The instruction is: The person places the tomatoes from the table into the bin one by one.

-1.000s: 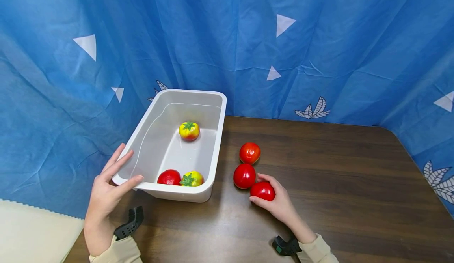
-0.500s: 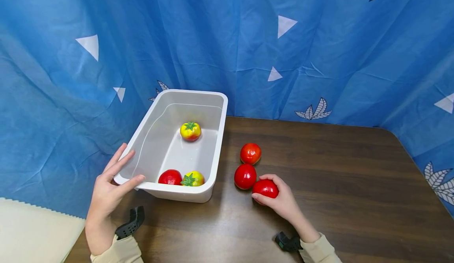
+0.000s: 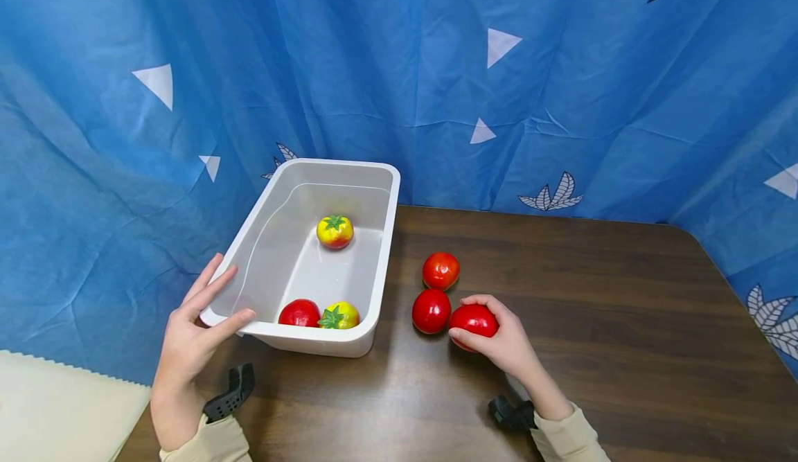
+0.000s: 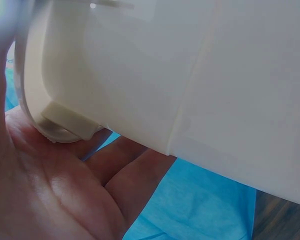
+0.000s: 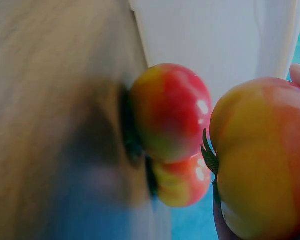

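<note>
My right hand (image 3: 508,341) holds a glossy red toy tomato (image 3: 475,321) between thumb and fingers. In the right wrist view this tomato (image 5: 262,160) shows a yellow-orange underside and green leaves, raised above the table. Just left of it lie two red toy tomatoes, a nearer one (image 3: 431,311) and a farther one (image 3: 441,271). My left hand (image 3: 190,337) holds the front left corner of a light grey plastic bin (image 3: 379,268), thumb and fingers over its rim. Inside the bin are a red tomato (image 3: 300,313) and two yellow ones with green leaves, near (image 3: 341,315) and far (image 3: 334,232).
The dark wooden table (image 3: 598,309) reaches to the right under my right arm. A blue curtain (image 3: 436,88) closes off the back and both sides. A cream cloth (image 3: 62,406) lies at the lower left.
My right hand has moved slightly right and away from me with its tomato, which has come up off the table and apart from the nearer red one. My left hand stays on the bin.
</note>
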`<state>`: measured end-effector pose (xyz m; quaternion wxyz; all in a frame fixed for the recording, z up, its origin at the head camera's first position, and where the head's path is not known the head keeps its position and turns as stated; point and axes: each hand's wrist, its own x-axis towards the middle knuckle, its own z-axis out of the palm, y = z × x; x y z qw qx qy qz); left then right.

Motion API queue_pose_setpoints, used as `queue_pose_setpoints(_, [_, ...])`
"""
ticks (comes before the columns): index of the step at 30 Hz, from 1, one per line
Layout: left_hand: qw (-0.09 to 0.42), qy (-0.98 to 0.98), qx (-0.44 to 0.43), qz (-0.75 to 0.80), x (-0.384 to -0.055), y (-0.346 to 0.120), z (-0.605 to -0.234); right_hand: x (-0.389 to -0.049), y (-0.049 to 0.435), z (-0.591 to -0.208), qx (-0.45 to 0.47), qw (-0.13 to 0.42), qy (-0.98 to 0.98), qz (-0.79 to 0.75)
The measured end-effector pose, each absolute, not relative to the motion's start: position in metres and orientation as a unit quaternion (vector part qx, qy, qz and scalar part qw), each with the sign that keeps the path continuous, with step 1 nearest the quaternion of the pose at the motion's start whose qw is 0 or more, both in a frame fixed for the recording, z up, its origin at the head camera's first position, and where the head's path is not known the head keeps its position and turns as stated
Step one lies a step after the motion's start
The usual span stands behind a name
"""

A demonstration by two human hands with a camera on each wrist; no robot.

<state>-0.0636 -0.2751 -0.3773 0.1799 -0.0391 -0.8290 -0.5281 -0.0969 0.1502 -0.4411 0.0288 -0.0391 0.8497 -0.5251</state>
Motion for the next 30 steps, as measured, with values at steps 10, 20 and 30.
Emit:
queue_pose_setpoints(10, [0.181, -0.825, -0.048, -0.533, -0.064, -0.276, -0.38, -0.105, 0.137, -0.425, -0.062, 0.034, 0.832, -0.551])
queue_pose_setpoints(20, [0.177, -0.816, -0.042, -0.55, -0.063, -0.276, -0.379, -0.109, 0.121, -0.407, -0.079, 0.02, 0.819, -0.568])
queue_pose_setpoints(30, [0.176, -0.805, -0.042, -0.564, -0.063, -0.275, -0.378, -0.115, 0.103, -0.389, -0.107, 0.022, 0.81, -0.577])
